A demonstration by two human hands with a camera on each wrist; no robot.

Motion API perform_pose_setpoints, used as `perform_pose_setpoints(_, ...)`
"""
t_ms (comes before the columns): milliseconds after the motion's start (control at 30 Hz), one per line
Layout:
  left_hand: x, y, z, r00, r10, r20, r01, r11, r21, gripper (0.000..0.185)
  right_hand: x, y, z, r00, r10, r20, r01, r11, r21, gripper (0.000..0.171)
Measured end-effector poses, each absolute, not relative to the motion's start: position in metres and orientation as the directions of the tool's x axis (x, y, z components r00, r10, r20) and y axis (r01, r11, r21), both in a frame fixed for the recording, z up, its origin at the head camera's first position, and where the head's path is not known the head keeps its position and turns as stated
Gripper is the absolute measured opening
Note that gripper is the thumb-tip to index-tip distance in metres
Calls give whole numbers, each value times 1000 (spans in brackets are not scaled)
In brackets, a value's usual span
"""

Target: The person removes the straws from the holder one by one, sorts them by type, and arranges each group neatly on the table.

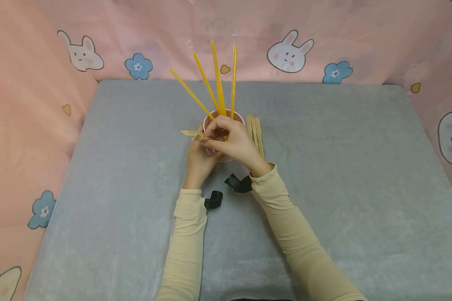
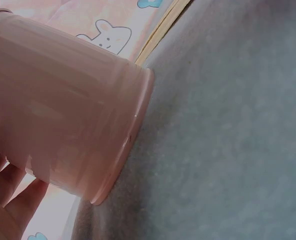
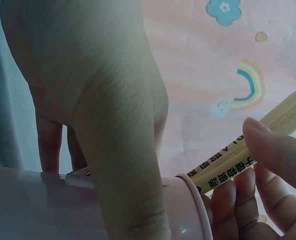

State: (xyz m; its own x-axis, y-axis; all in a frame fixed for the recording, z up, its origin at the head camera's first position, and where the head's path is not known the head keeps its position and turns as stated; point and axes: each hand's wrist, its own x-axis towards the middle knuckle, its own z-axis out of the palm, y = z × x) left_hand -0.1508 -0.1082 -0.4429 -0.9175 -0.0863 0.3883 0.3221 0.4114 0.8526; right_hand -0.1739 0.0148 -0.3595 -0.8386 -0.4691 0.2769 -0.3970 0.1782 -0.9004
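Holding steady at frame centre in the head view: two hands meet over a small pink plastic cup (image 1: 226,156) on the grey felt-covered bench (image 1: 342,175).

Near: cream sleeves rise from the lower edge; two black wrist-camera mounts (image 1: 238,184) sit at the wrists.

Left hand (image 1: 199,161): fingers curled round the cup's near wall and, with the thumb, pinching a tan paper straw wrapper (image 1: 193,135) that sticks out to the left. The right wrist view shows thumb and fingertips clamped on the wrapper (image 3: 228,167), printed lettering visible, right at the cup rim.

Right hand (image 1: 235,140): draped over the rim, fingers bent down to the wrapper's other end; the exact pinch is hidden in the head view.

Handling, judged: wrapper is light, thin, easily torn or creased, so best taken between fingertips near its end. Cup looks light, smooth, rigid and likely tippy with tall contents; its side wall is the place to hold it.

Beyond: four yellow straws (image 1: 218,83) fan upward from the cup. Just right of the cup, a few wrapped straws (image 1: 257,133) lie flat. Farthest: pink rabbit-print cloth (image 1: 290,54).
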Motion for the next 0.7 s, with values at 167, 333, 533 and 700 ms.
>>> perform_pose_setpoints(167, -150, -107, -444, -910, -98, 402, 336, 394, 856, 79, -174, 19, -359, -839, -470, 273, -365, 115, -924, 13)
perform_pose_setpoints(333, -149, -107, -444, -920, -103, 378, 318, 366, 875, 77, -173, 21, -357, -834, -468, 292, -364, 71, -929, 13)
perform_pose_setpoints(533, -149, -107, -442, -938, -103, 332, 281, 335, 899, 82, -170, 25, -354, -832, -455, 317, -366, 23, -930, 12)
perform_pose_setpoints(700, -149, -107, -441, -943, -103, 317, 266, 337, 903, 81, -167, 33, -356, -839, -430, 333, -360, -20, -933, 10)
